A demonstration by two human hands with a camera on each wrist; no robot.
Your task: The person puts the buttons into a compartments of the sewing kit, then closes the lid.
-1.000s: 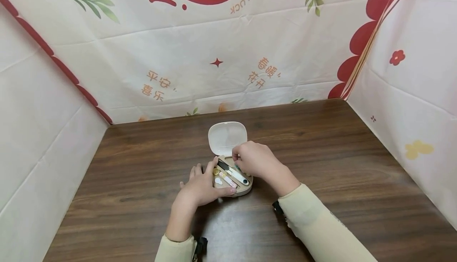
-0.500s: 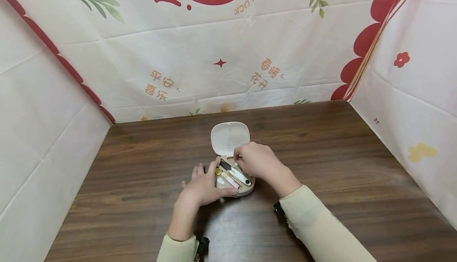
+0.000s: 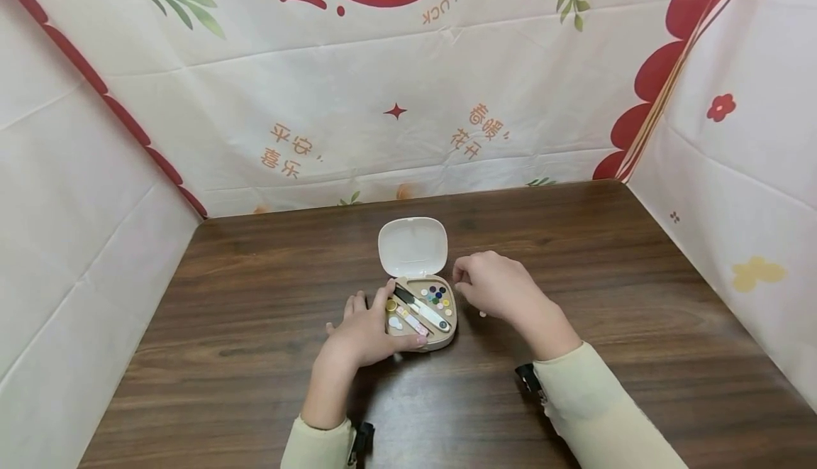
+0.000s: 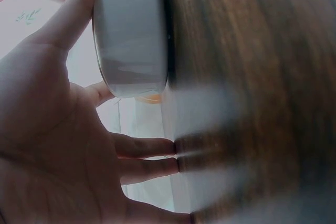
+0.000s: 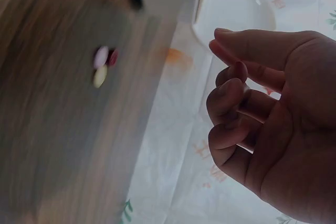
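Blurred tabletop (image 5: 63,129), tiny indistinct buttons (image 5: 102,64)

Much of the table (image 4: 252,77) is smeared by blur in the left wrist view, and the case (image 4: 131,30) is cut off by the top edge there. The case's near left side is covered by the left hand (image 3: 367,330) in the head view, so the grip of the hidden fingers cannot be made out. The small pieces (image 3: 436,295) inside the case are too tiny to be identified. In the right wrist view, three little objects (image 5: 102,64) on the table are blurred beyond naming. Whether anything is pinched by the right hand (image 5: 262,114) cannot be told. Both forearms are cropped by the lower edge.
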